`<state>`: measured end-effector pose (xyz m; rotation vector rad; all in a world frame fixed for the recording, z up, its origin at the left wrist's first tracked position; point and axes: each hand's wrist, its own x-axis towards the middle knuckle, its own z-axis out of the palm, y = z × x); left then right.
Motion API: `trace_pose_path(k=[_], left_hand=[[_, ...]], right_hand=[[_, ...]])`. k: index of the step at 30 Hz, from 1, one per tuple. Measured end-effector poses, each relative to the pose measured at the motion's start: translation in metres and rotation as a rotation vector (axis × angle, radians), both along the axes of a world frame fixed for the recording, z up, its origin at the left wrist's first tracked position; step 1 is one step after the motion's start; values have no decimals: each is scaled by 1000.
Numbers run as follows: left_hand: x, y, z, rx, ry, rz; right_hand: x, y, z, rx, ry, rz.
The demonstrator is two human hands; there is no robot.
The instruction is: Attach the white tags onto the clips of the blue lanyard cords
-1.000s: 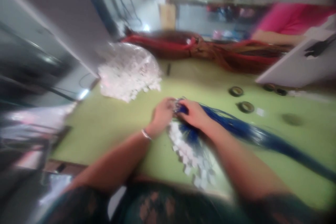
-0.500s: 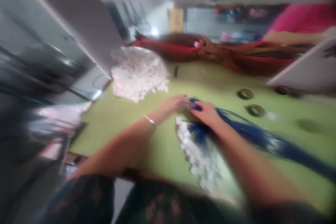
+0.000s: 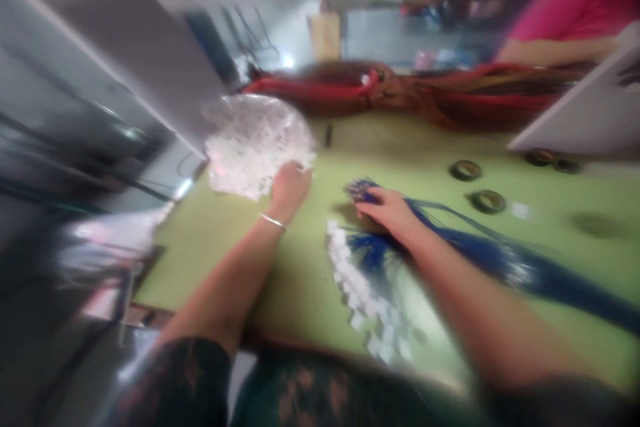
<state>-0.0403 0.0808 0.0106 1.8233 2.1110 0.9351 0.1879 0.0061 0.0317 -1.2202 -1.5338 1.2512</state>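
A bundle of thin blue wires [image 3: 465, 247] runs across the green table from the right. My right hand [image 3: 393, 212] is closed around the bundle near its tips, thumb and fingers pressed on it. My left hand [image 3: 291, 188] is at the right edge of a heap of small white plastic connectors [image 3: 245, 153] on a clear plastic bag. Its fingers are curled down among the pieces, and what they pinch is hidden and blurred. Below my right hand, several blue wires end in a row of white connectors [image 3: 350, 273] along the table.
Tape rolls [image 3: 489, 201] lie to the right, by a small white tag [image 3: 521, 211]. A long red and brown wire bundle [image 3: 400, 93] spans the back. Behind it are a co-worker's pink sleeve [image 3: 565, 10] and bare arm. A pale panel [image 3: 585, 97] stands at the right.
My left hand has left the wire tips beside my right hand and moved left to the heap of white connectors. My right hand stays on the blue wires.
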Motion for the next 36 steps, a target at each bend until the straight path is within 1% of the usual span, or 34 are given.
trace_pose_path(k=[2,5,9,11,13,15,16,18,20,22,24,26,28,32,36], left_hand=[[-5,5,1,-40,116,-16],[0,8,-4,-8,236,-100],[9,7,-14,25,296,-260],[9,5,-18,57,265,-341],[9,0,-20,105,132,-372],[10,-9,-18,116,-105,-347],[12,-16,-16,84,-258,-334],[18,-32,-11,-55,-592,-332],[26,-51,-5,-213,-903,-360],[33,-66,1,-316,-1139,-384],[37,-75,4,-375,-1295,-404],[39,-78,5,-398,-1389,-433],[38,-77,3,-412,-1436,-457],[36,-74,-1,-466,-1466,-481],[35,-74,-3,-474,-1467,-498]], right_hand=[[-1,-2,0,-24,35,-24],[-3,-3,2,-44,41,-58],[-8,-2,2,-21,11,-103],[-9,-1,0,-4,-23,-118],[-10,-1,-2,7,-52,-126],[-10,-2,-4,35,-78,-134],[-10,-2,-5,60,-94,-139],[-11,-4,-5,125,-131,-155],[-12,-5,-5,180,-156,-167],[-13,-7,-4,206,-161,-165],[-13,-8,-4,205,-158,-151],[-13,-8,-4,194,-162,-139],[-13,-8,-5,182,-177,-136],[-13,-7,-7,176,-213,-142],[-13,-7,-9,181,-253,-120]])
